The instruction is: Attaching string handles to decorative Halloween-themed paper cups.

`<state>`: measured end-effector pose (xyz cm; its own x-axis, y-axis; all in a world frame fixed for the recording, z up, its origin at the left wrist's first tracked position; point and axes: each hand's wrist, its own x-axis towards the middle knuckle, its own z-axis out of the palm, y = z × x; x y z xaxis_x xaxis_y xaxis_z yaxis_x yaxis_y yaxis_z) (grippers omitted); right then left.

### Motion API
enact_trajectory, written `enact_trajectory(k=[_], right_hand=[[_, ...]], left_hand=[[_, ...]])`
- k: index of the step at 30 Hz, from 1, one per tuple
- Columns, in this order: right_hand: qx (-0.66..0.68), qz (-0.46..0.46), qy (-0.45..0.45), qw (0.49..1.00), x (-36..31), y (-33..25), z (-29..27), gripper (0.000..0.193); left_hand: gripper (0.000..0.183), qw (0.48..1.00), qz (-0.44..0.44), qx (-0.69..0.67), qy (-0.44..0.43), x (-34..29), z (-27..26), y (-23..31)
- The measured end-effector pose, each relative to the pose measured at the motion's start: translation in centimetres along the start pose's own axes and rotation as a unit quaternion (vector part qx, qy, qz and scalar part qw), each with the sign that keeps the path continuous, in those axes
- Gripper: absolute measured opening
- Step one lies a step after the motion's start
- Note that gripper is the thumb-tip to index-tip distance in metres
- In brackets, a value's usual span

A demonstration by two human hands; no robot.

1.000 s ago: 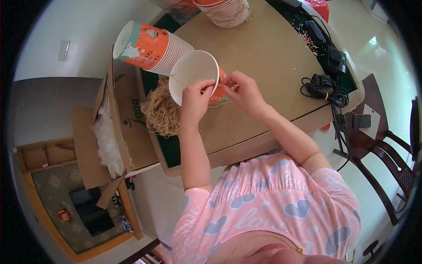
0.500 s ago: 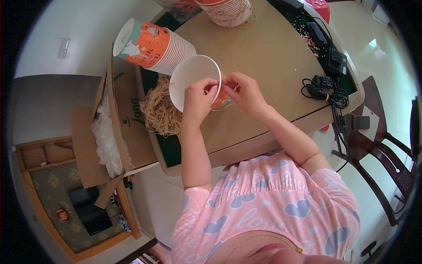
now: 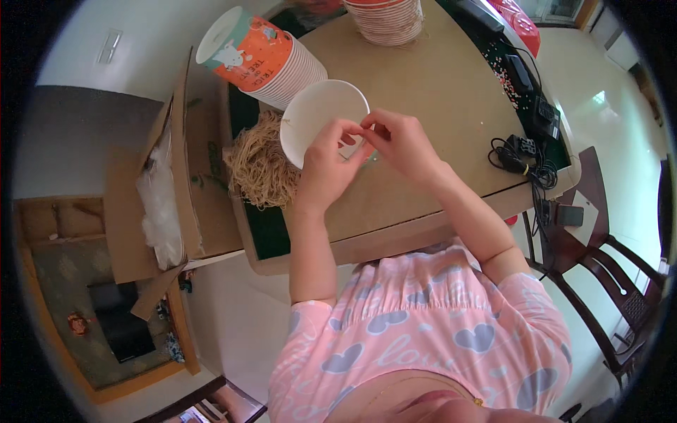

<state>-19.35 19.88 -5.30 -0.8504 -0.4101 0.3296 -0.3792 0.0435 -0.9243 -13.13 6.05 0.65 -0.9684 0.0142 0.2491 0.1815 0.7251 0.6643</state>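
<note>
A paper bucket (image 3: 319,106) with a white inside stands in front of me, its round mouth turned up. My left hand (image 3: 328,155) reaches across the near side of the mouth, thumb and fingers bent into a pinch. My right hand (image 3: 403,141) meets it at the right of the rim, its thumb and index finger pinched together too. What the fingertips hold is too small and hidden to make out. A loose heap of tan string (image 3: 262,166) lies left of the bucket. Behind it leans a nested stack of orange and teal printed paper buckets (image 3: 257,56).
Another stack of buckets (image 3: 384,21) with string on it stands at the far edge of the brown table (image 3: 437,92). Black adapters and coiled cables (image 3: 525,158) lie along the right edge. An open cardboard box (image 3: 208,169) with clear plastic is at the left.
Both hands have shifted slightly right relative to the bucket and their fingertips now meet by its rim. The whole view has moved a little.
</note>
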Motion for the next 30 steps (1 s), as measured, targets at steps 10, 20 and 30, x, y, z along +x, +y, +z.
enact_trajectory(k=[10,20,30], right_hand=[[-0.132,0.017,-0.098,0.986,1.1,-2.3,-1.2,0.012],[-0.253,-0.103,-0.139,0.952,1.9,-3.1,-1.5,0.01],[-0.202,0.0,-0.172,0.964,0.9,-3.8,-1.5,0.012]], left_hand=[[0.009,0.996,-0.039,-0.057,0.048,-3.4,-1.4,-2.4],[0.034,0.947,-0.02,0.196,0.254,-2.5,-2.9,-4.7],[0.02,0.992,-0.105,-0.013,0.063,-3.1,1.5,-1.2]])
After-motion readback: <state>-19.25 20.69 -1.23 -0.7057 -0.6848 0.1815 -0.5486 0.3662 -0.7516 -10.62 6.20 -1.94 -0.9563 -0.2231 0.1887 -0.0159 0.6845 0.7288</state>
